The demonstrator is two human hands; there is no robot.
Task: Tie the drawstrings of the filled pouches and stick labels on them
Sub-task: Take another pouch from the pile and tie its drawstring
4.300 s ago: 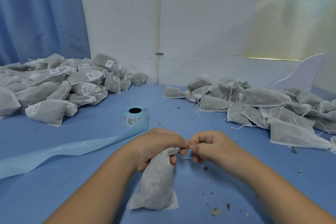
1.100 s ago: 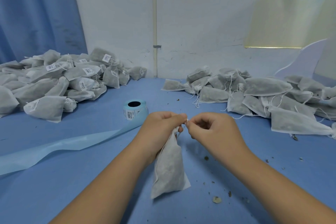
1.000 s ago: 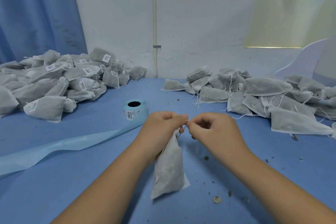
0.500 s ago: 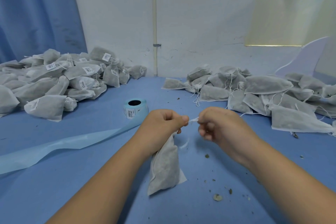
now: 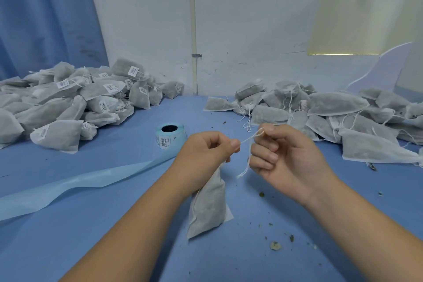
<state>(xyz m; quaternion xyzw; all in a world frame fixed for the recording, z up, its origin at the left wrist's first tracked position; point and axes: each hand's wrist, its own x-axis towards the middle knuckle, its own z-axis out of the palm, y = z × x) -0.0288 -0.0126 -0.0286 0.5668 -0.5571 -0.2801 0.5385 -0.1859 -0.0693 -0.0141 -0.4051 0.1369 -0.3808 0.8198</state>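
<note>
Blue bench fills the frame under a white wall, with a heap of labelled pouches at upper left and a heap of untied pouches at upper right. Dead centre, our pouch hangs from the left hand, its bottom corner seemingly touching the bench. It looks soft and light, thin fabric slumped around loose filling, so we judge it will sag wherever it's squeezed. The gathered neck is the place to take it, and that's where the left grip is clenched, thumb and forefinger pinching the top. The right hand sits just beside it, fingers curled in, thumb and forefinger pinching the white drawstring. The string runs taut between the two grips, its loose tail dangling below the right fingers. It's thin cord, and we'd say it wants a firm pinch close to the knot. Whether that knot is snug we cannot tell, because the left thumb hides it. The label roll stands just behind the left hand, its backing strip trailing toward lower left. We see no label on this pouch's visible face.
</note>
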